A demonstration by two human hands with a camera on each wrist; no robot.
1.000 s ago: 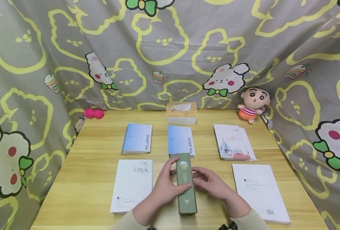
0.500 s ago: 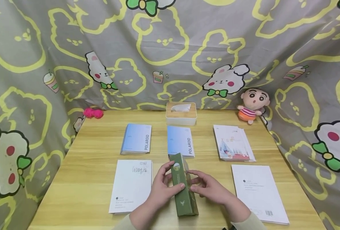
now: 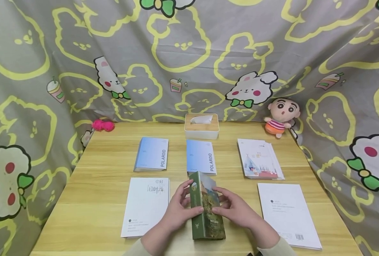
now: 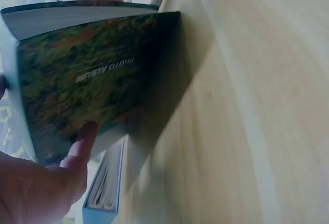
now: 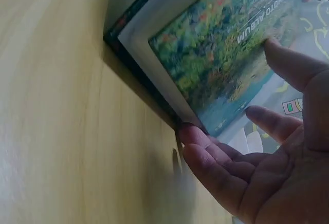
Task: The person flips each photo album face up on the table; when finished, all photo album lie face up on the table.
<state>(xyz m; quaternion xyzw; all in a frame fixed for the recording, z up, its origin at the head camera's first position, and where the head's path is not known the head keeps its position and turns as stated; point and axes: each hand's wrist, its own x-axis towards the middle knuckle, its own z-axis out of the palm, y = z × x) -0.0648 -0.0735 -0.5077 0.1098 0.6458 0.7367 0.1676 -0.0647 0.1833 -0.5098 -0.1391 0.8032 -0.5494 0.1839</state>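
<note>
Both hands hold a thick photo album (image 3: 212,209) standing at the table's middle, its green spine turned left and its landscape cover turned toward me at a slant. My left hand (image 3: 180,208) grips the spine side, the thumb on the front edge. On the other side my right hand (image 3: 235,209) holds the cover's right edge, thumb on the picture, fingers behind. The words PHOTO ALBUM show on the cover (image 4: 87,80) in the left wrist view. In the right wrist view, fingertips (image 5: 193,134) sit at the album's corner, and white page edges show beside the cover.
Two blue POLAROID albums (image 3: 152,153) (image 3: 200,156) lie behind, with a tissue box (image 3: 202,133) at the back. White albums lie left (image 3: 146,208) and right (image 3: 288,215). Further back right are an illustrated album (image 3: 259,160) and a plush doll (image 3: 279,117); a pink item (image 3: 103,125) sits back left.
The album has turned between the hands: first its green spine faced up toward me, now the spine faces left and the picture cover shows. Both hands have stayed on it.
</note>
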